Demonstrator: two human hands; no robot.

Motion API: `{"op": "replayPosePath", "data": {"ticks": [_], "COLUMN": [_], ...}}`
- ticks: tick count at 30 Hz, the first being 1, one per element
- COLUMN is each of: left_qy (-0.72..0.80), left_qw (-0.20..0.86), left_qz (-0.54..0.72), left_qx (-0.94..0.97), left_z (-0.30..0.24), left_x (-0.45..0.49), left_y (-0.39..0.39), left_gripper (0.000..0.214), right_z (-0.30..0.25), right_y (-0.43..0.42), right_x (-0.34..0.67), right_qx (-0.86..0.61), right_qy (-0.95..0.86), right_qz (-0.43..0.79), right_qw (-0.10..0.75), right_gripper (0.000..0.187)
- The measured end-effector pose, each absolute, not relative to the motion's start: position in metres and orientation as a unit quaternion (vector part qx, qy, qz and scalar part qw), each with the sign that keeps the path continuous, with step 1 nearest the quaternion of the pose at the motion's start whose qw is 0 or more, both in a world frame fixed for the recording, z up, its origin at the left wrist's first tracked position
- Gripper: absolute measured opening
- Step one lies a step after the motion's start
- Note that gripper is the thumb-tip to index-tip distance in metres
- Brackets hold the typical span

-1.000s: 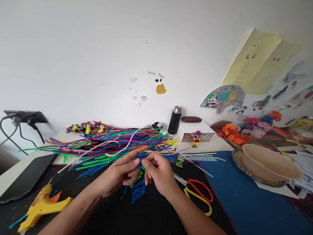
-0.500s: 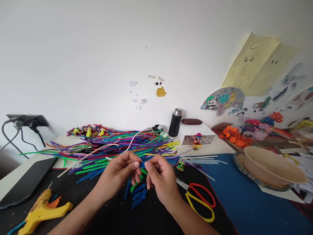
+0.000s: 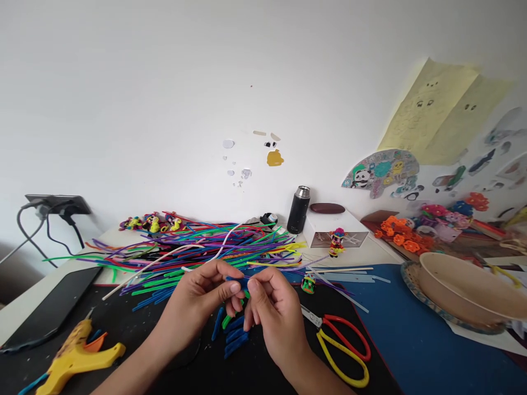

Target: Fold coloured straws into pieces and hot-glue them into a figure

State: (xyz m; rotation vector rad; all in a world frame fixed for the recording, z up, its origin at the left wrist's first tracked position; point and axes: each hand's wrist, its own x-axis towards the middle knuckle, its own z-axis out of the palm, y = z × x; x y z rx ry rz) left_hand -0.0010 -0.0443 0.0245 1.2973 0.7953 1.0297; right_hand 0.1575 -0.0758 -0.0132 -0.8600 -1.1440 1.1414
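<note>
My left hand (image 3: 197,299) and my right hand (image 3: 274,307) meet over the black mat (image 3: 135,340), both pinching a short blue pipe-cleaner piece (image 3: 240,281) between their fingertips. A green bit shows just under that piece. Below the hands lie a few short blue pipe-cleaner pieces (image 3: 234,337) with a green one among them. A big heap of long coloured pipe cleaners (image 3: 193,249) spreads across the table behind the hands, with a long white one curving over it.
A yellow glue gun (image 3: 78,356) lies at the front left, red-and-yellow scissors (image 3: 341,343) to the right of my hands. A black flask (image 3: 298,210), a white box (image 3: 333,227), a tan bowl (image 3: 465,288) and small craft figures stand farther back and right.
My left fingers, stretched out a second ago, have closed. Both hands have drawn together and now pinch the blue piece between them.
</note>
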Motion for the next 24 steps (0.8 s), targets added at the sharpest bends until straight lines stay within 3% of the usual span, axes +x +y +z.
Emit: {"op": "replayPosePath", "data": {"ticks": [13, 24], "left_qy": [0.307, 0.275], "left_qw": [0.695, 0.75], "left_qz": [0.468, 0.412], "left_qx": [0.452, 0.438], "left_z": [0.022, 0.015], "left_x": [0.003, 0.006], "left_y": [-0.048, -0.052], "left_gripper": [0.04, 0.04], "right_z": [-0.008, -0.005], "right_y": [-0.087, -0.092], "right_x": [0.153, 0.154], "right_qx": [-0.337, -0.32], "right_qy": [-0.561, -0.564], "right_qz": [0.433, 0.406], "right_qw": [0.62, 0.644], "right_gripper": [0.029, 0.025]}}
